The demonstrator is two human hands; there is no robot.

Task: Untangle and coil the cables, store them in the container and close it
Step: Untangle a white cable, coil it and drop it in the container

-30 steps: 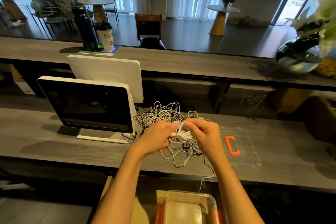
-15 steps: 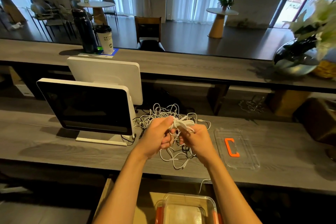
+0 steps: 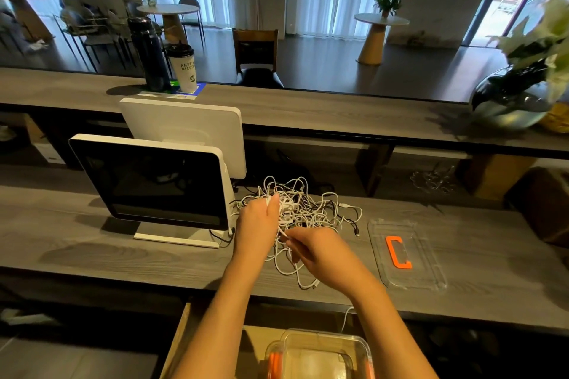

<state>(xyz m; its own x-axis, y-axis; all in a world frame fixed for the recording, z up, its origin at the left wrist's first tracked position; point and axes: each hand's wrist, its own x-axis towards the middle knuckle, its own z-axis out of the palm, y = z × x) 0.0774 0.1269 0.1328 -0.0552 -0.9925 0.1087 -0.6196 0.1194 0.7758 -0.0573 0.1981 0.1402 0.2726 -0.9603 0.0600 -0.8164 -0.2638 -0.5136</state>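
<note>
two hands over tangled white cables (image 3: 303, 212) on grey tabletop (image 3: 92, 243), right of monitor (image 3: 151, 181). left hand (image 3: 255, 221) clenched on bunched strands; right hand (image 3: 320, 252) pinching one strand near tangle's front. clear lid (image 3: 428, 271) with orange tab lying right of cables. open container (image 3: 320, 354) below tabletop's near edge.

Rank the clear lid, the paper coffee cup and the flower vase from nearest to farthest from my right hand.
From the right hand:
1. Clear lid, just to its right on the counter.
2. Paper coffee cup, far left on the upper ledge.
3. Flower vase, far right on that ledge.
</note>
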